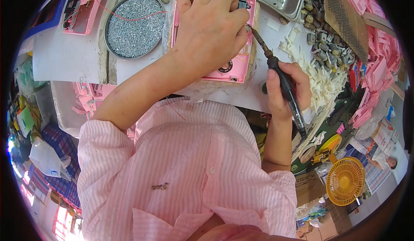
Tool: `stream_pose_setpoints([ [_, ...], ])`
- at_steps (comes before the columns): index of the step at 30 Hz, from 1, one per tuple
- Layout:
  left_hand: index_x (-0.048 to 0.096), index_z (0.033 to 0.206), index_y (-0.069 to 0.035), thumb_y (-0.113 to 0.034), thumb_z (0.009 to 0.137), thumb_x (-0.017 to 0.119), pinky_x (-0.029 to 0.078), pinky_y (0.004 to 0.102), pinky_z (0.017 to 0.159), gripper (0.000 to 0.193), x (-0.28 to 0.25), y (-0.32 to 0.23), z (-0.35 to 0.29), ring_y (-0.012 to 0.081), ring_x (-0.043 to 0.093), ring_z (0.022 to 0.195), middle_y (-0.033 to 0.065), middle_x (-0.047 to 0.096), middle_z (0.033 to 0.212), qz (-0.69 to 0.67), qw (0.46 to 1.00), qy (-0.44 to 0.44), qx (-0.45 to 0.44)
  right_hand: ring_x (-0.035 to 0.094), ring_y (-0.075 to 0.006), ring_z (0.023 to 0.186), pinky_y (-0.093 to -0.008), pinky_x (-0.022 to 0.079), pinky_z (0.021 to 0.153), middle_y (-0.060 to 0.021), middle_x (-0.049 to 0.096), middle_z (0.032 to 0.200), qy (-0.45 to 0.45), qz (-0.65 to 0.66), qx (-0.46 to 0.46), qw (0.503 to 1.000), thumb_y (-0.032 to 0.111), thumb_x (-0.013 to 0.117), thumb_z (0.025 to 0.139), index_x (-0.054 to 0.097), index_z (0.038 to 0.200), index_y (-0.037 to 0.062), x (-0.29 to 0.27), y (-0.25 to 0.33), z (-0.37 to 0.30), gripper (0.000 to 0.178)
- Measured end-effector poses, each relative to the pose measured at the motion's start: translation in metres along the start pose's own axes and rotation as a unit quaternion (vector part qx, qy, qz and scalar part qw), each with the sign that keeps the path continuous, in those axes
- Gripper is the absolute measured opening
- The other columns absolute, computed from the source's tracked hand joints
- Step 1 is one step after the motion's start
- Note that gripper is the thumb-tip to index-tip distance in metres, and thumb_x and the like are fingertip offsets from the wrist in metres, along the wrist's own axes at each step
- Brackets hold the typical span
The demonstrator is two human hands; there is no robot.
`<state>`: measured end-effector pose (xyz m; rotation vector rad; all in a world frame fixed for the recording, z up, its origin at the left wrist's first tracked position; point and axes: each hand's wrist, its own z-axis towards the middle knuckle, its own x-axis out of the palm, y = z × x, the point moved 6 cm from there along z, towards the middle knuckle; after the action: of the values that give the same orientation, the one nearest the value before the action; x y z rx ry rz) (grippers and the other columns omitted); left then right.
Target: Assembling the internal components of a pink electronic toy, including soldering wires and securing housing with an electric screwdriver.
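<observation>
In front of me on the table lies an open pink plastic case (210, 76), with a round black part (225, 67) and thin wires inside it. My left hand (211, 23) is over the case, its fingers curled down. What they pinch, if anything, is hidden beneath the hand. In my right hand (288, 88) is a soldering iron (284, 79) with a black handle, gripped between thumb and fingers. Its metal tip points up and left, reaching the case's right side close to my left fingers.
A round metal tray (106, 38) full of small screws stands left of the case, with another pink case (86, 14) beyond it. White plastic pieces (317, 75), small motors (323, 47) and pink parts (379, 75) are heaped at right. A steel tray (291, 10) sits at the back.
</observation>
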<state>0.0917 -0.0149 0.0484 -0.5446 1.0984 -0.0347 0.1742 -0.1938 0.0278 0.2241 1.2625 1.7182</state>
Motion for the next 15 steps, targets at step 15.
stream_pose_setpoints([
  [15, 0.066, 0.083, -0.012, -0.025, 0.081, 0.067, 0.034, 0.0509, 0.092, 0.014, 0.005, -0.001, 0.001, 0.029, 0.05, 0.102, 0.0073, 0.054, 0.1, 0.048, 0.997, 0.062, -0.01, 0.047, -0.0109, 0.059, -0.0231, 0.031, 0.052, -0.0065, 0.059, 0.072, -0.04, -0.01, -0.02, 0.999, 0.001, 0.079, 0.08, 0.063, 0.104, -0.004, -0.021, 0.011, -0.002, 0.029],
])
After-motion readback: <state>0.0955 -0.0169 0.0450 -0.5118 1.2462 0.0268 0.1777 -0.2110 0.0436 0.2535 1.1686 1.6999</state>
